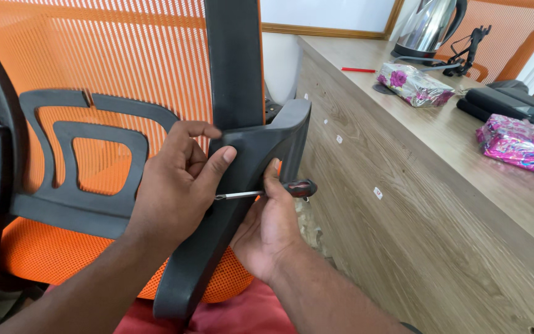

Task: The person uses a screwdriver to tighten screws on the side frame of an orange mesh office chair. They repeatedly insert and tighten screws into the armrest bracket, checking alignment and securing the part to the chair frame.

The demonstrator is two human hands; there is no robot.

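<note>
Nearest the lens, two bare forearms over a red cloth (242, 312), reaching to the dark grey plastic armrest (242, 185) of an orange mesh chair (112, 55). Left hand (177, 185) clenched around the armrest's upper bend, thumb pressed flat on its outer face, fingers curled behind. Right hand (270, 229) just below and right of that bend, grasping a screwdriver (267, 192) with a dark red-and-black handle; thin metal shaft running leftward, its tip hidden where the armrest meets the left hand, so seating in any screw impossible to confirm. Lumbar frame (81, 161) of grey plastic left of the armrest, against the mesh back. Right of the armrest, a wood-grain tabletop (440, 142) carrying two shiny pink floral packets (412, 85), a steel kettle (428, 25), a red pencil (358, 70) and black cases (508, 104). Probable risks: tip slipping out of the screw head and jabbing the left palm, given the shaft aimed straight toward it; a stripped head from an angled drive; armrest twisting out of line under a loosened left grip.
</note>
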